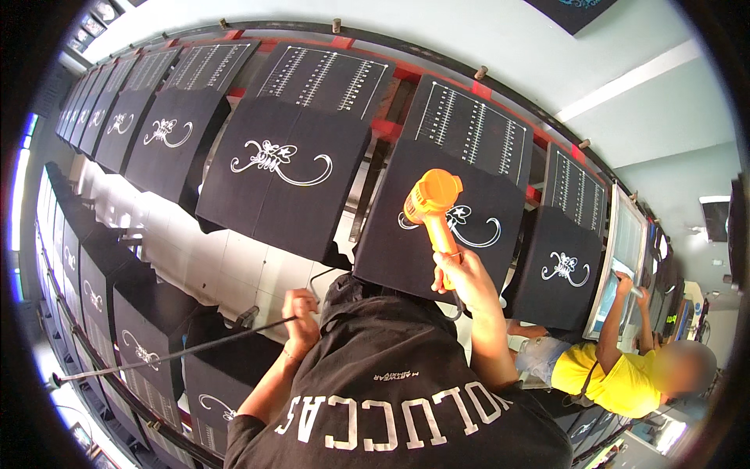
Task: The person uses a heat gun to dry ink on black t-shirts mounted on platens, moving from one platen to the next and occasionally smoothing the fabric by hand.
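Note:
My right hand [469, 277] grips the handle of an orange hair dryer [437, 199], whose head points up over a black shirt panel [391, 234] with a white scroll-like print. Part of that print is hidden behind the dryer. My left hand [299, 322] is closed around a dark cord [195, 344], which stretches off to the left. A loop of cord [315, 283] also rises above that hand. Nearby on the left lies another black panel [285, 176] with the same white print.
Several more printed black panels [168, 137] line a curved rack with a dark rail [406, 53] and red supports. A second row [148, 313] stands at lower left, across a tiled floor [199, 258]. At right, a person in yellow [609, 379] holds a framed screen [621, 250].

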Tool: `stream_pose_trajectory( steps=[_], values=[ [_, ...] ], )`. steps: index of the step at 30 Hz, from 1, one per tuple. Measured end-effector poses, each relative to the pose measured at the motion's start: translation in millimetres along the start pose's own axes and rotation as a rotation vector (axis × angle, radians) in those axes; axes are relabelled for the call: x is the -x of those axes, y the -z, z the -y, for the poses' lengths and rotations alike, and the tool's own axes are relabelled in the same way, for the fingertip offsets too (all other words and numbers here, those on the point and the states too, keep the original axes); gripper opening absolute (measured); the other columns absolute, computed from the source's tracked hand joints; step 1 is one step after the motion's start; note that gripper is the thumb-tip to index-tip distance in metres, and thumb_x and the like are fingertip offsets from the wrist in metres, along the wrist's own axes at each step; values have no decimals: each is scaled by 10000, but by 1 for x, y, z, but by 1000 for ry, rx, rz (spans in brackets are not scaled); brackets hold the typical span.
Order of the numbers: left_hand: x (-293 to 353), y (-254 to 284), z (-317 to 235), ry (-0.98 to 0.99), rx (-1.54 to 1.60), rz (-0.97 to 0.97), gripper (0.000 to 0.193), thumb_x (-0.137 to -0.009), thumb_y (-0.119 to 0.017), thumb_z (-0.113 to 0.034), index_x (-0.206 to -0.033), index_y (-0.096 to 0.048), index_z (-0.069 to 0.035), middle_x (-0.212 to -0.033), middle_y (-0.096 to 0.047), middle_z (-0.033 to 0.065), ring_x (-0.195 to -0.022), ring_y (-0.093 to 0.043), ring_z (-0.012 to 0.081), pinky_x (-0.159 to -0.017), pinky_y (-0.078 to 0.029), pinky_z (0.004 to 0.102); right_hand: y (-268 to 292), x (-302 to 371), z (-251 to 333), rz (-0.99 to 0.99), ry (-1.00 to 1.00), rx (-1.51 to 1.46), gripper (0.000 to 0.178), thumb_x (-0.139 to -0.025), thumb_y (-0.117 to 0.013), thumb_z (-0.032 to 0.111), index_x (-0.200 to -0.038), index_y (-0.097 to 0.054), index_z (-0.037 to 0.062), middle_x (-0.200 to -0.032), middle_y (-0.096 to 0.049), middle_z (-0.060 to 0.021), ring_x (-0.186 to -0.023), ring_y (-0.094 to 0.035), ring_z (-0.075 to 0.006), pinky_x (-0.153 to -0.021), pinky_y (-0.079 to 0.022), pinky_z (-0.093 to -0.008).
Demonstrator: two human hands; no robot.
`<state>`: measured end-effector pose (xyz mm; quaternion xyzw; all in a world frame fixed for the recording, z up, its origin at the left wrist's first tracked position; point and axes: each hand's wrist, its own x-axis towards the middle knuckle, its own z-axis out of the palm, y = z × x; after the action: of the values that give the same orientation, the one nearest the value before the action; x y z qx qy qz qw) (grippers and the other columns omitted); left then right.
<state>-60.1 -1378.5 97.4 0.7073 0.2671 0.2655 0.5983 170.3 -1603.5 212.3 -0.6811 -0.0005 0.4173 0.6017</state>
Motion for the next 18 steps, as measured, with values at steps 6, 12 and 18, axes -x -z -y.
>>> stream_pose_trajectory(
  steps=[6, 12, 18],
  values=[
    [-41, -7, 25, -215, -440, 461, 135, -920, -460, -53, -916, -574, 20, -869, -585, 202, -829, -559, 382, -764, -448, 424, -2, -4, 3, 33, -2, 1, 309, -937, -602, 321, -989, -549, 21, -678, -583, -16, -572, -601, -105, -521, -487, -235],
    [-112, 4, 65, -355, -567, -107, 149, -915, -418, 14, -923, -566, 10, -912, -591, 147, -846, -561, 280, -752, -449, 378, -3, -9, 5, 49, 24, -18, 304, -933, -605, 319, -986, -552, 25, -670, -579, -10, -568, -596, -104, -521, -483, -238],
    [-164, 55, 143, 70, -473, -775, 210, -969, -394, -68, -1025, -594, -102, -917, -626, 107, -790, -582, 240, -747, -464, 372, -4, -12, 5, 85, 8, -2, 315, -926, -609, 302, -1068, -536, 31, -696, -587, -23, -575, -602, -108, -522, -487, -234]
  ],
)
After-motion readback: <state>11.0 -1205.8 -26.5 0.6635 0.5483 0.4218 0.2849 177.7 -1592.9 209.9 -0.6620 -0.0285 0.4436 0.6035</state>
